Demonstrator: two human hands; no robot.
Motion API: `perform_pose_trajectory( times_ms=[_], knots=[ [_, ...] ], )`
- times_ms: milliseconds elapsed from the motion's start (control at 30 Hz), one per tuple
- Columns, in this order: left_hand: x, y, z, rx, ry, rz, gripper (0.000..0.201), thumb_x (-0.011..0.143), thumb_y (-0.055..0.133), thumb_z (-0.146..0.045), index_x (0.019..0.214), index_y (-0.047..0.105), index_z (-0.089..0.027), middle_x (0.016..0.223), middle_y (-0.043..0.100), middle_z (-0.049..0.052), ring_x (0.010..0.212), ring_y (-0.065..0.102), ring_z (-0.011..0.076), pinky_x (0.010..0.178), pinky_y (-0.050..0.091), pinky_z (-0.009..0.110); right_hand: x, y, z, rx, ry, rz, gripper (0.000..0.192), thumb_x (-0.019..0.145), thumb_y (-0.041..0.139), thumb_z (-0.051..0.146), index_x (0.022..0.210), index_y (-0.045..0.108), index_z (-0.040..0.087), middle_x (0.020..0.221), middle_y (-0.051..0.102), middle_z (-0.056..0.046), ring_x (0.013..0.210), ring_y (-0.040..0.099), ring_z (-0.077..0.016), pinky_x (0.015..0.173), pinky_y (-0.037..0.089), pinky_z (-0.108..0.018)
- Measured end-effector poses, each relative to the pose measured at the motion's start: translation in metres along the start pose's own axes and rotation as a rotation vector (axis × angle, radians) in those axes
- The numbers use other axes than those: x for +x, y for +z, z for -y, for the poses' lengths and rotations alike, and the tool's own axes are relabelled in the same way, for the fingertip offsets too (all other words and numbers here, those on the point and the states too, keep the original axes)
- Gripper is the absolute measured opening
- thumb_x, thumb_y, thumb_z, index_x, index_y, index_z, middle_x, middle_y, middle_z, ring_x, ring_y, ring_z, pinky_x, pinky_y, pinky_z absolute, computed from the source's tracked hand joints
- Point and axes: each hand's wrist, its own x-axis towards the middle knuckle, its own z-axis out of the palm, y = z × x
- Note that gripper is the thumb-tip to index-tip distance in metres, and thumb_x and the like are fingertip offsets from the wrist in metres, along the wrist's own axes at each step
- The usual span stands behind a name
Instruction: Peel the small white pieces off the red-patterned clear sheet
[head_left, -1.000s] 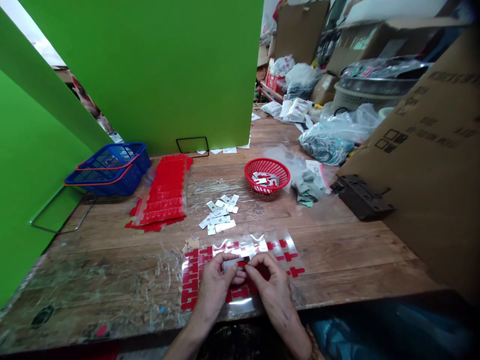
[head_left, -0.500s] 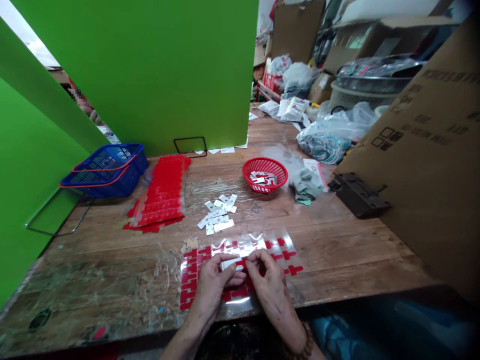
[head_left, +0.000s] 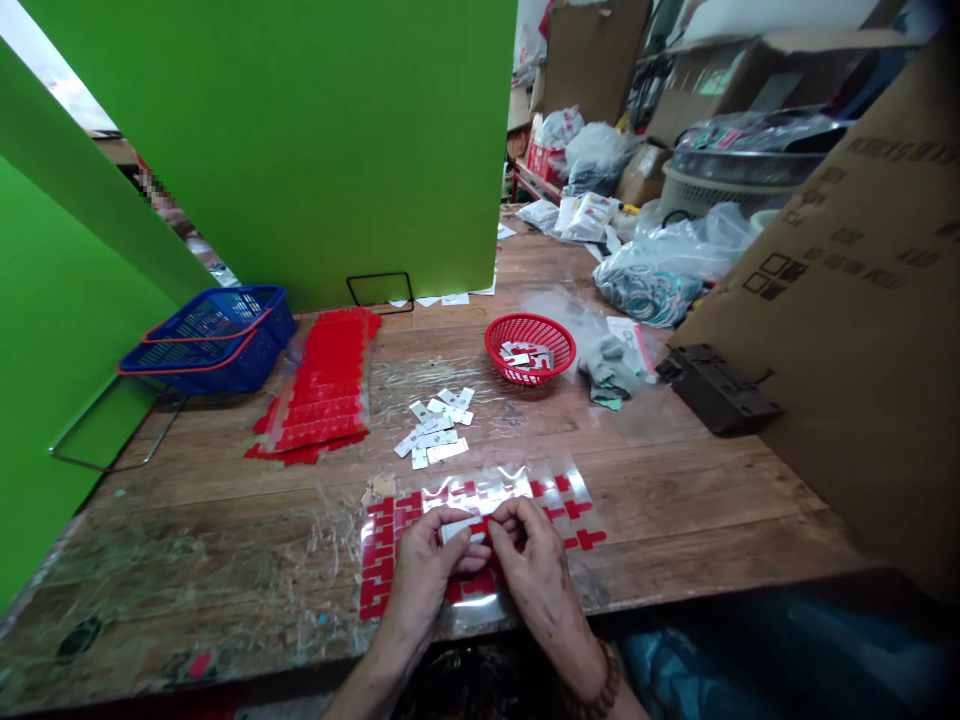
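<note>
Left hand (head_left: 427, 560) and right hand (head_left: 534, 565) pinch a small white strip (head_left: 461, 528) between their fingertips, above a clear sheet of red T-shaped stickers (head_left: 382, 560) at the tabletop's (head_left: 225, 520) near edge. Loose white strips (head_left: 439, 425) lie beyond.

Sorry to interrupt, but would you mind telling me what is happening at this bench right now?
A person seated at the wooden table holds a small white strip between the left hand and right hand, just above a clear sheet of red stickers. Beyond the hands lies a loose pile of white strips, with more in a red basket. A stack of red sticker sheets and a blue basket sit to the left.
</note>
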Motion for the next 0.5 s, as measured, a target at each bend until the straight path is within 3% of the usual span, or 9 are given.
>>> perform_pose_trajectory(
  times_ms=[67, 233, 333, 500],
  knots=[
    [0.001, -0.002, 0.001, -0.011, 0.0, -0.001, 0.028, 0.068, 0.068, -0.022, 0.09, 0.056, -0.009, 0.058, 0.069, 0.006, 0.057, 0.067, 0.0163, 0.061, 0.054, 0.024, 0.001, -0.001, -0.003, -0.005, -0.008, -0.015, 0.004, 0.076, 0.053, 0.022, 0.076, 0.053, 0.018, 0.076, 0.054, -0.001, 0.066, 0.052, -0.0141, 0.061, 0.044, -0.024],
    [0.001, -0.006, 0.003, -0.027, -0.029, 0.017, 0.029, 0.07, 0.067, -0.022, 0.093, 0.055, -0.009, 0.061, 0.07, 0.007, 0.058, 0.067, 0.0162, 0.061, 0.054, 0.024, 0.008, -0.013, -0.009, 0.084, 0.057, -0.037, 0.025, 0.079, 0.054, 0.032, 0.098, 0.052, 0.018, 0.079, 0.055, -0.002, 0.066, 0.052, -0.0152, 0.061, 0.044, -0.026],
    [0.001, -0.005, 0.001, -0.022, -0.046, 0.022, 0.028, 0.07, 0.066, -0.021, 0.094, 0.055, -0.009, 0.061, 0.069, 0.007, 0.058, 0.067, 0.016, 0.062, 0.054, 0.023, 0.01, -0.017, -0.006, 0.187, 0.118, 0.093, 0.025, 0.085, 0.045, 0.038, 0.096, 0.055, 0.017, 0.073, 0.057, -0.001, 0.063, 0.053, -0.0147, 0.058, 0.043, -0.024],
    [-0.003, -0.001, -0.002, -0.006, -0.052, 0.053, 0.029, 0.071, 0.066, -0.02, 0.096, 0.055, -0.008, 0.059, 0.069, 0.007, 0.058, 0.067, 0.0153, 0.061, 0.054, 0.023, 0.007, -0.009, -0.004, 0.228, 0.128, 0.202, 0.024, 0.081, 0.054, 0.04, 0.076, 0.055, 0.017, 0.063, 0.054, 0.002, 0.057, 0.05, -0.0115, 0.052, 0.04, -0.02]
  ],
)
